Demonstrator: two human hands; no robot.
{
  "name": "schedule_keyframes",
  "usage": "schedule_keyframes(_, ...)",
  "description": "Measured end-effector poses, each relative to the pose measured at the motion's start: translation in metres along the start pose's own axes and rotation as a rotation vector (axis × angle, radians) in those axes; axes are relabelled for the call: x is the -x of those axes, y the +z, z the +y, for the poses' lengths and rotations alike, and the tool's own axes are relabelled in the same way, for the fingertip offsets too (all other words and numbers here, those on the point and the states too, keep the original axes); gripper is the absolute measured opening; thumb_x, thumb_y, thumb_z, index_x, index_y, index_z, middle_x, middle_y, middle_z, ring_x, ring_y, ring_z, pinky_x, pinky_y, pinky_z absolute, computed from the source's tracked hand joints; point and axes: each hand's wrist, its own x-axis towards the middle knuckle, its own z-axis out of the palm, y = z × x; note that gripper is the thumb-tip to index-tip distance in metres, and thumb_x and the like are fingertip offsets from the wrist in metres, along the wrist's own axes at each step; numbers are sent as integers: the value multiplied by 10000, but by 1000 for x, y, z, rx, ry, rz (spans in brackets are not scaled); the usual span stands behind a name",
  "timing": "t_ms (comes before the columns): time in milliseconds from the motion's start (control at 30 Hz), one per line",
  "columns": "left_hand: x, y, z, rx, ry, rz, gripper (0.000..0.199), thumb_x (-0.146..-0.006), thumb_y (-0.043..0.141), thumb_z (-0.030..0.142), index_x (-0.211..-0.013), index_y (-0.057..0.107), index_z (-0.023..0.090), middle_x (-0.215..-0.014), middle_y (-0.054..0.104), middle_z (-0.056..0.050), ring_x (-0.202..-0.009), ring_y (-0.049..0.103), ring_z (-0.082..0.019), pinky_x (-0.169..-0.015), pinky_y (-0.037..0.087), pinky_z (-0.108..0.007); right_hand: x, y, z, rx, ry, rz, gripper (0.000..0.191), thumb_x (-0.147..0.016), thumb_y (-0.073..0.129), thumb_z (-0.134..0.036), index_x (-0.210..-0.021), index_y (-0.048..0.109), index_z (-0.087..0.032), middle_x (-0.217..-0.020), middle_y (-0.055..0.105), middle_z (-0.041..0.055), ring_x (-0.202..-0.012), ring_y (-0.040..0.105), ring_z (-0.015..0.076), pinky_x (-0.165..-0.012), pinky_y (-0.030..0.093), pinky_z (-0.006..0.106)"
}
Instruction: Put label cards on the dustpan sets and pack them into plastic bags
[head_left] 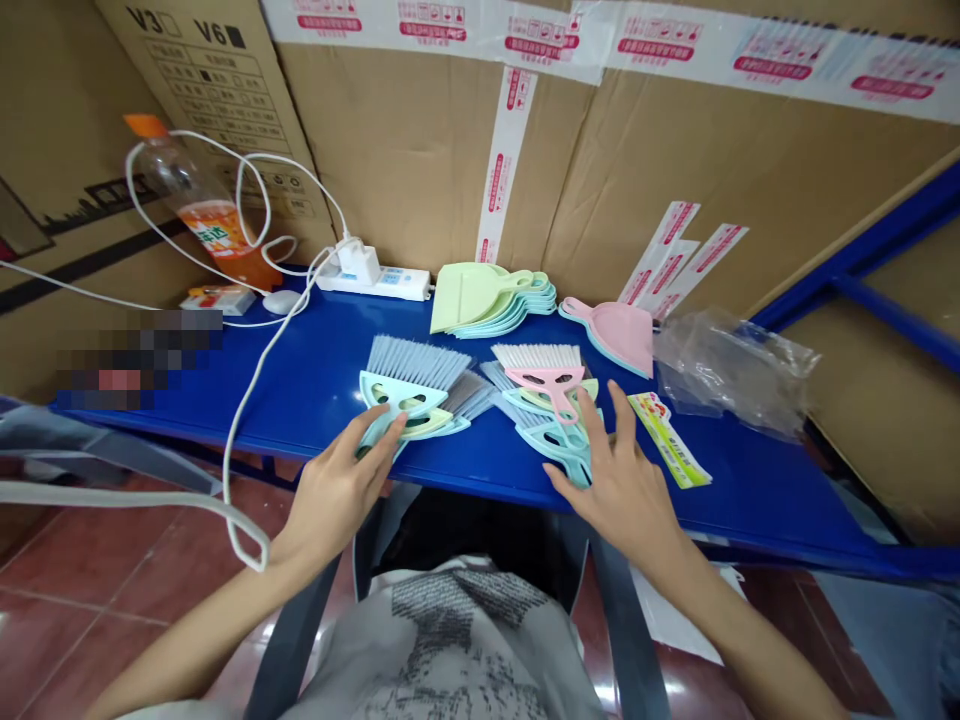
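Two piles of small brushes lie on the blue table. On top of the left pile is a light blue brush (409, 392) with blue bristles; my left hand (349, 480) has its fingers on that brush's handle, which is partly hidden. A pink brush (546, 380) with white bristles tops the right pile, above green and blue brushes. My right hand (619, 480) is at the right edge of this pile, fingers spread, thumb near the handle of a lower light blue brush (559, 440). Behind the piles sit stacked dustpans, a green one (469, 295) uppermost.
A pink dustpan (626, 335) lies right of the stack, beside clear plastic bags (735, 365) and a yellow-green label card (671, 440). Back left are a power strip (394, 283), an orange drink bottle (217, 225) and a white cable (251, 390) looping over the table's front edge.
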Motion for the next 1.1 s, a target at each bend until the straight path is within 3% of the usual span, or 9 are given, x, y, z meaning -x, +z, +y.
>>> schedule_keyframes(100,3,1,10,-15,-10,17,715,-1108,663,350,-1748,350,303,-1565,653,-236,-1248,763,-432,-840,720,-520,-9,2,6,22,-62,-72,704,-1045,651,-444,-1702,502,-240,-1748,490,181,-1049,769,402,-491,631,429)
schedule_keyframes(167,0,6,16,17,15,17,665,-1093,692,338,-1694,417,263,-1590,628,-252,-1277,747,-441,-943,702,-582,-8,3,6,13,-69,-60,619,-1074,615,-441,-1658,566,-243,-1693,569,158,-1052,756,390,-516,641,434)
schedule_keyframes(267,-5,16,18,45,2,40,464,-1095,628,163,-1547,564,247,-1571,643,-221,-1255,766,-388,-966,701,-535,0,3,3,-35,-105,-24,631,-1084,625,-513,-1662,561,-269,-1678,589,153,-1091,742,399,-496,634,432)
schedule_keyframes(367,-4,20,12,59,-38,70,411,-1089,582,95,-1469,631,242,-1527,671,-200,-1268,764,-368,-965,699,-502,13,6,2,-48,-151,42,618,-1082,655,-465,-1657,559,-259,-1669,603,162,-1090,748,391,-460,605,410)
schedule_keyframes(500,8,13,3,26,-125,86,395,-1082,597,111,-1447,671,243,-1506,677,-195,-1268,758,-377,-957,689,-510,27,18,8,-105,-249,197,401,-1068,683,-206,-1469,686,-194,-1549,707,185,-1028,786,326,-693,684,428)
schedule_keyframes(600,11,5,-11,-25,-250,87,358,-1090,585,159,-1414,712,243,-1488,669,-197,-1247,759,-379,-945,678,-507,31,27,15,-219,-357,255,319,-1039,693,-91,-1326,733,-222,-1519,730,175,-1078,803,317,-865,687,464)
schedule_keyframes(767,-17,9,-55,-48,-380,47,367,-1066,541,186,-1364,755,194,-1486,650,-211,-1300,729,-393,-1036,637,-523,19,29,12,-429,-477,263,222,-1026,688,-12,-1138,711,-202,-1584,666,232,-1026,794,296,-815,678,459)
schedule_keyframes(933,-54,24,-95,82,-331,-69,359,-1030,589,253,-1340,754,182,-1560,626,-171,-1217,756,-337,-1081,628,-494,-9,28,4,-526,-612,201,191,-1049,639,0,-1088,704,-175,-1546,695,240,-1081,779,279,-941,695,460)
schedule_keyframes(1100,-80,39,-116,161,-245,-172,524,-1025,673,385,-1480,691,127,-1697,507,-210,-1501,606,-408,-1277,508,-551,-50,43,9,-550,-695,171,221,-1092,577,-55,-1097,745,-197,-1567,697,173,-1154,783,282,-1036,691,481)
